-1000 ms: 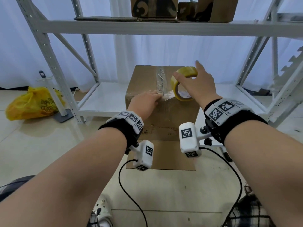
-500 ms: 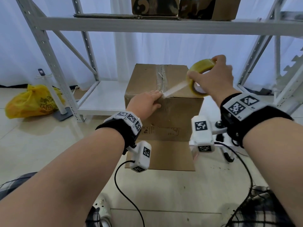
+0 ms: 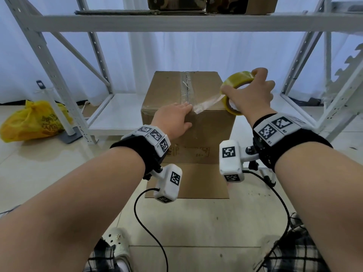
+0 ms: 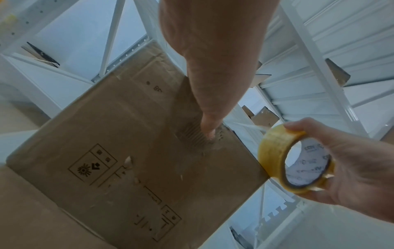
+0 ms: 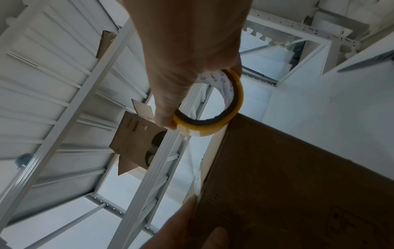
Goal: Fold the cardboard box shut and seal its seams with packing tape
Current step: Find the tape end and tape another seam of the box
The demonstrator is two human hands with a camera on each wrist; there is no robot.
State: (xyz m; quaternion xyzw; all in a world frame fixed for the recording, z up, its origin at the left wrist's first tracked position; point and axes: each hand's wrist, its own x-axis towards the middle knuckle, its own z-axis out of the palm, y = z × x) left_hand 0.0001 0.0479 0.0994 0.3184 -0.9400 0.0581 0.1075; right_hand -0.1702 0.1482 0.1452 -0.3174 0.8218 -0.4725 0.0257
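Observation:
A brown cardboard box [image 3: 165,89] stands closed on the floor, clear tape running along its top centre seam. My left hand [image 3: 174,116] lies flat over the box's near top edge, fingers pressing the tape end there; the left wrist view shows its thumb [image 4: 210,129] against the front face [image 4: 132,151]. My right hand [image 3: 249,93] grips a yellow roll of packing tape [image 3: 235,80] beyond the box's near right corner. A clear strip of tape [image 3: 208,104] stretches from the roll to the left fingers. The roll [image 5: 215,124] also shows in the right wrist view above the box [image 5: 298,168].
A white metal shelving rack [image 3: 176,22] stands behind and around the box, with cardboard boxes [image 3: 176,2] on its upper shelf. A yellow plastic bag [image 3: 33,120] lies on the floor at left beside a white stand [image 3: 59,116]. A flat cardboard sheet [image 3: 202,181] lies under the box.
My right hand has pulled the roll to the right, away from the seam, drawing out a longer strip of tape. My left hand has stayed pressing on the box's near edge.

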